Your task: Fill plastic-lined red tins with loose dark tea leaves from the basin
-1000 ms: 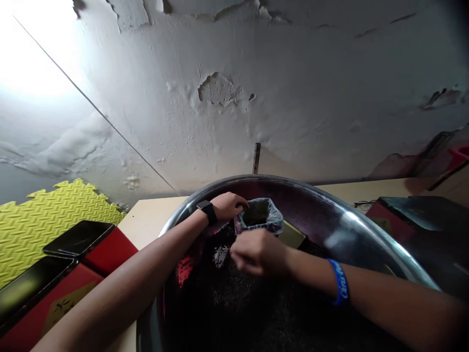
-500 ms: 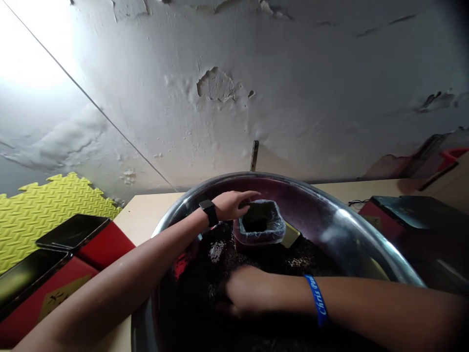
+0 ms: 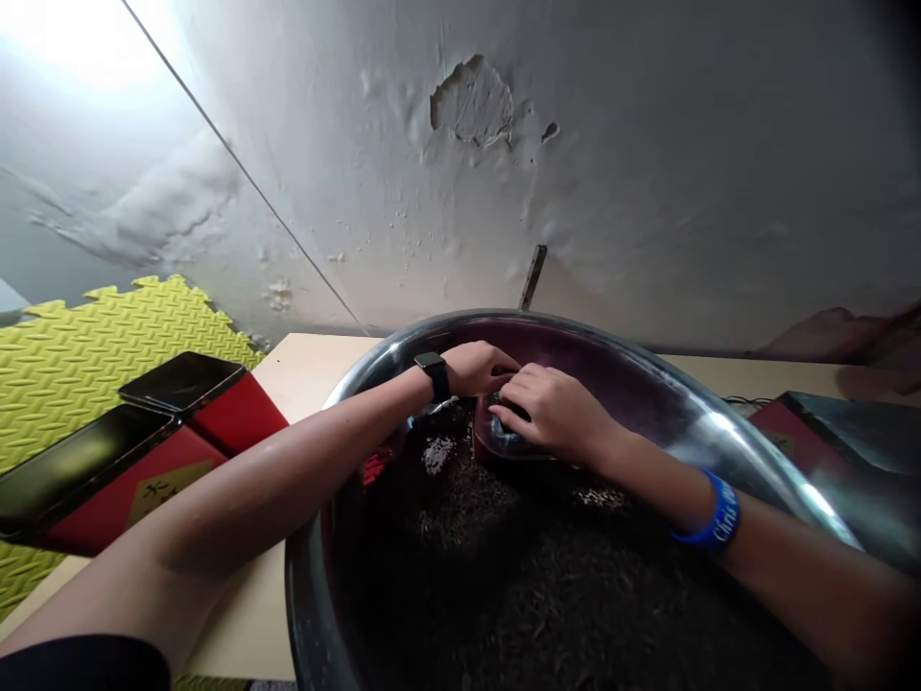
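Observation:
A red tin (image 3: 489,446) with a clear plastic liner (image 3: 504,432) stands in a large metal basin (image 3: 410,338), among dark, loose, dry bits that look like tea leaves (image 3: 576,585). At the tin's far left edge, my left hand (image 3: 477,369), wearing a black watch, has its fingers bent over the lined rim. My right hand (image 3: 551,408), with a blue wristband, is over the tin's mouth, its fingers curled and the thumb low at the near side. Whatever lies under the right fingers is hidden, and both hands cover most of the opening.
Red tins with black tops (image 3: 183,384) stand at the left, beside a yellow foam mat (image 3: 144,317). Another dark-topped red tin (image 3: 791,432) is at the right. The basin rests on a pale wooden table (image 3: 251,624) against a peeling wall (image 3: 475,106).
My right hand has risen from the dark leaves to the tin's mouth, beside my left hand. The left fingers are more bent over the rim. The view has tilted down.

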`<state>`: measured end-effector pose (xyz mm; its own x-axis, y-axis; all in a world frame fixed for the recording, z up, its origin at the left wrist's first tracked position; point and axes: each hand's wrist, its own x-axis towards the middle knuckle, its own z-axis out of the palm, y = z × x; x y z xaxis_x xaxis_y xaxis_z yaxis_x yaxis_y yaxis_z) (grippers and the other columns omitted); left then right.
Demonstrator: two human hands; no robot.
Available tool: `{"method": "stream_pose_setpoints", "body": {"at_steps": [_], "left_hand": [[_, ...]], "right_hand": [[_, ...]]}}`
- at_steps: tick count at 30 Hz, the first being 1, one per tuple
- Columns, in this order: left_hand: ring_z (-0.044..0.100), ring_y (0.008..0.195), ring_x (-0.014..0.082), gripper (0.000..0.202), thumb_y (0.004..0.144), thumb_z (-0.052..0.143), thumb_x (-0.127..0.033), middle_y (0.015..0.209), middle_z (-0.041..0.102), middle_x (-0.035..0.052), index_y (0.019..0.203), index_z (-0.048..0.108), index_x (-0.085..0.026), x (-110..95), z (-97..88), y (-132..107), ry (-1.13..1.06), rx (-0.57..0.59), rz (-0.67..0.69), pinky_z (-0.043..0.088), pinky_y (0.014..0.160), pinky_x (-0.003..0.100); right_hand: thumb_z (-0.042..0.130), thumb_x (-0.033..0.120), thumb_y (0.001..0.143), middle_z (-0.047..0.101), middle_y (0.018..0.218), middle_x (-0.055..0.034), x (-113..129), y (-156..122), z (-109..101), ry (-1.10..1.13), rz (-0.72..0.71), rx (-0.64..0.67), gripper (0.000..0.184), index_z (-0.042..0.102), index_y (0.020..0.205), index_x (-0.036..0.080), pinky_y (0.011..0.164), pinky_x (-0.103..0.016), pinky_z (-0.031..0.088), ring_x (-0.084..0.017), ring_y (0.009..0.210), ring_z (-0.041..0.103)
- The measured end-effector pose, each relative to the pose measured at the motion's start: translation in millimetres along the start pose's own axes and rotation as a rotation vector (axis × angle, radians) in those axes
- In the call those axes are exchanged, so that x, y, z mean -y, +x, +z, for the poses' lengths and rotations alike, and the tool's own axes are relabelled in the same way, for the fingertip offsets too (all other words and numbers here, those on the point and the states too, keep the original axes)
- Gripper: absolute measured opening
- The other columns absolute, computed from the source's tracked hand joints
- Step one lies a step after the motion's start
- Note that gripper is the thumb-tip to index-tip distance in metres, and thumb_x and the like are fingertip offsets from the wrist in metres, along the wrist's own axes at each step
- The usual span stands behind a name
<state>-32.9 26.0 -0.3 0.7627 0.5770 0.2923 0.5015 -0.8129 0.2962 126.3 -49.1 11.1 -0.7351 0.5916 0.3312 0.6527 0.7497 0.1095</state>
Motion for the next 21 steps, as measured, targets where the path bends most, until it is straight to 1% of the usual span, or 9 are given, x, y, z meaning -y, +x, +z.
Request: {"method": "stream_pose_setpoints", "body": {"at_steps": [2, 3, 5, 7, 10, 13, 15, 18, 21], "left_hand": [[0.058, 0.082, 0.015, 0.029, 0.082, 0.047, -0.03, 0.095, 0.066, 0.0044, 0.103, 0.063, -0.019, 0.5, 0.2, -0.5, -0.013, -0.003, 0.011, 0.041, 0.073, 0.024], [0.058, 0.082, 0.0149, 0.03, 0.081, 0.047, -0.031, 0.096, 0.066, 0.0041, 0.104, 0.063, -0.02, 0.3, 0.1, -0.8, -0.02, -0.009, 0.014, 0.041, 0.073, 0.024], [0.058, 0.081, 0.0146, 0.03, 0.082, 0.047, -0.033, 0.096, 0.066, 0.004, 0.104, 0.063, -0.02, -0.5, -0.1, -1.2, -0.029, -0.018, 0.017, 0.041, 0.074, 0.023], [0.057, 0.082, 0.0145, 0.03, 0.082, 0.048, -0.032, 0.096, 0.065, 0.0044, 0.104, 0.063, -0.019, -1.5, -0.3, -1.6, -0.04, -0.016, 0.012, 0.041, 0.074, 0.023], [0.057, 0.082, 0.0147, 0.03, 0.081, 0.05, -0.03, 0.096, 0.065, 0.0044, 0.103, 0.063, -0.016, -1.6, -0.6, -1.9, -0.069, -0.019, -0.023, 0.04, 0.075, 0.023], [0.056, 0.083, 0.0143, 0.03, 0.081, 0.049, -0.031, 0.095, 0.065, 0.0031, 0.104, 0.063, -0.017, -0.2, -0.3, -2.1, -0.061, -0.011, -0.035, 0.04, 0.075, 0.023], [0.056, 0.083, 0.0135, 0.03, 0.081, 0.048, -0.033, 0.096, 0.065, 0.0021, 0.105, 0.062, -0.02, 0.5, -0.1, -2.1, -0.038, -0.002, -0.039, 0.04, 0.076, 0.023], [0.055, 0.084, 0.0129, 0.03, 0.082, 0.047, -0.034, 0.097, 0.064, 0.0016, 0.105, 0.062, -0.022, -0.1, -0.2, -2.3, -0.018, 0.005, -0.049, 0.04, 0.076, 0.023], [0.055, 0.083, 0.0135, 0.031, 0.082, 0.046, -0.034, 0.097, 0.064, 0.0027, 0.105, 0.062, -0.02, -1.2, -0.3, -2.8, -0.02, 0.006, -0.049, 0.04, 0.075, 0.023]], "right_hand": [[0.033, 0.033, 0.088, 0.06, 0.083, -0.0087, 22.2, -2.0, 1.2, 0.075, -0.088, -0.029, 0.032, 0.059, 0.084, 0.016, 0.074, -0.033, 0.035, -0.02, 0.084, 0.049], [0.031, 0.034, 0.088, 0.059, 0.081, -0.0079, 34.4, -3.7, 3.8, 0.129, -0.157, 0.008, 0.033, 0.059, 0.083, 0.016, 0.073, -0.032, 0.035, -0.019, 0.082, 0.05], [0.032, 0.04, 0.088, 0.06, 0.083, -0.0069, 56.5, -9.2, 13.7, 0.25, -0.311, 0.179, 0.036, 0.06, 0.085, 0.018, 0.072, -0.031, 0.037, -0.018, 0.081, 0.051], [0.037, 0.054, 0.082, 0.06, 0.098, -0.008, 71.9, -17.1, 26.6, 0.382, -0.391, 0.365, 0.045, 0.059, 0.099, 0.018, 0.074, -0.03, 0.039, -0.02, 0.09, 0.052], [0.04, 0.068, 0.071, 0.049, 0.123, -0.0118, 82.9, -28.6, 40.4, 0.572, -0.385, 0.556, 0.075, 0.043, 0.125, 0.016, 0.08, -0.031, 0.041, -0.024, 0.105, 0.049], [0.047, 0.068, 0.065, 0.048, 0.124, -0.0146, 86.0, -32.7, 42.4, 0.633, -0.35, 0.653, 0.086, 0.035, 0.13, 0.014, 0.076, -0.03, 0.044, -0.025, 0.098, 0.054], [0.055, 0.061, 0.062, 0.056, 0.113, -0.0128, 86.4, -31.4, 41.2, 0.607, -0.36, 0.745, 0.08, 0.04, 0.127, 0.015, 0.065, -0.028, 0.044, -0.022, 0.084, 0.059], [0.06, 0.047, 0.063, 0.065, 0.088, -0.0058, 85.9, -28.2, 40.8, 0.568, -0.403, 0.849, 0.059, 0.053, 0.114, 0.019, 0.052, -0.025, 0.04, -0.017, 0.065, 0.059], [0.06, 0.038, 0.065, 0.065, 0.075, -0.002, 83.0, -26.2, 40.5, 0.521, -0.445, 0.801, 0.04, 0.06, 0.101, 0.02, 0.045, -0.024, 0.033, -0.015, 0.057, 0.056]]}}
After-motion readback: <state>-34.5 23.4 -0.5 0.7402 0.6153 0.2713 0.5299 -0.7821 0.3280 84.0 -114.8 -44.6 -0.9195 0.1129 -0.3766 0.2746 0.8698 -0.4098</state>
